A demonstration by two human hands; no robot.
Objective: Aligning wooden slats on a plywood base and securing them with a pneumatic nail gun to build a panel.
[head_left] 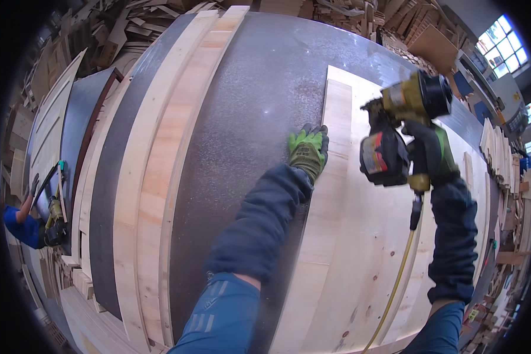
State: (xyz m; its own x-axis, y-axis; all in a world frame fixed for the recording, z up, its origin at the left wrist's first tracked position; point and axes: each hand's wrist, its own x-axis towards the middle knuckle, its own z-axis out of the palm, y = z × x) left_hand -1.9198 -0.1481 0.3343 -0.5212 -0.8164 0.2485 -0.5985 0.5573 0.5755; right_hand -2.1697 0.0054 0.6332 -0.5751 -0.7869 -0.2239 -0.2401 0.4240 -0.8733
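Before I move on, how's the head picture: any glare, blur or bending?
Head view: the upper-right window is nearly blown out, small glints dot the grey tabletop, the nail gun in the right hand looks slightly blurred, and the left-side boards bow with the fisheye.

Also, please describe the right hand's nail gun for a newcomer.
On the grey table, find the pale panel at right. Over it, the right hand holds the nail gun, black and yellowish. Unlike the similar tool far left, it has a yellow hose.

Matt wooden strip (338,112), knotty wooden panel (366,259), glossy grey tabletop (253,88), wrinkled cloth sleeves (262,215)
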